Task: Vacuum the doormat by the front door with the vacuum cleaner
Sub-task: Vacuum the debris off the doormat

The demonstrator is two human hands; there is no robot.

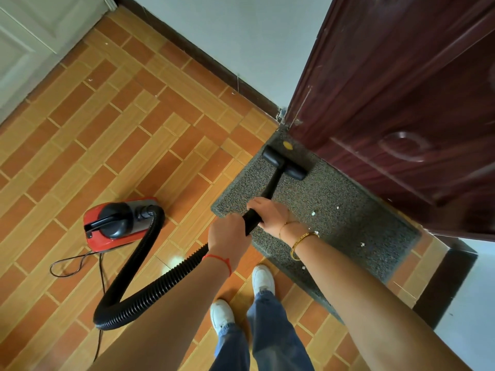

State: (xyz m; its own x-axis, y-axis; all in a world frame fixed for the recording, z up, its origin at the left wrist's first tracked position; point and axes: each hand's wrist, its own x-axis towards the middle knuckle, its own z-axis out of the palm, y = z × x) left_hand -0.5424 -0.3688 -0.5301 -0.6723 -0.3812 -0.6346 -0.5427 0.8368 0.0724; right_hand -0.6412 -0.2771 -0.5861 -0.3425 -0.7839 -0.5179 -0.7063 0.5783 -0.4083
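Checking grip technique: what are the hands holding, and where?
Both hold the vacuum's black wand: left hand at the hose end, right hand just ahead on the tube.

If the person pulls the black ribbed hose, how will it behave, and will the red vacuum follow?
The hose is probably floppy: it lies in a sharp loop on the floor. It would likely straighten before tugging. The red vacuum body looks compact, so it may slide or swing round on the smooth tiles.

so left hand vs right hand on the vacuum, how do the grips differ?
The left hand grips low, where the ribbed hose meets the wand; the right hand sits further up the wand, nearer the nozzle. The left wrist wears a red string, the right gold bangles. Both are closed around the black tube above the doormat.
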